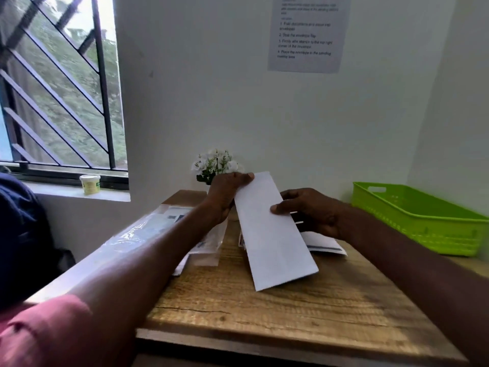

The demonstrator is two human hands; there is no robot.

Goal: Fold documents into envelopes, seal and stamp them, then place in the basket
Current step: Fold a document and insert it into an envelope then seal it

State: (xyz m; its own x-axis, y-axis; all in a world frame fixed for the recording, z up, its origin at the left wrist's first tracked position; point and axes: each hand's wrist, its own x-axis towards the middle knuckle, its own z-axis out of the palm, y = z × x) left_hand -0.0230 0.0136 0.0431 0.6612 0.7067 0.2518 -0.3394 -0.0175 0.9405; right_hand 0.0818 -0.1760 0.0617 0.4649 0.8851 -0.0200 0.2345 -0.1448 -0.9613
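A long white envelope (274,234) is held tilted above the wooden table (277,313), its near end low and its far end raised. My left hand (225,194) grips its far top corner. My right hand (309,210) pinches its right edge, thumb on the front face. Under the envelope lie more papers (325,245) with dark printed bars. The green plastic basket (420,221) stands at the table's right end, apart from both hands.
A clear plastic packet of paper goods (148,229) lies on the table's left side under my left forearm. White flowers (215,164) stand against the wall behind my hands. A small tub (90,184) sits on the window sill. An instruction sheet (307,33) hangs on the wall.
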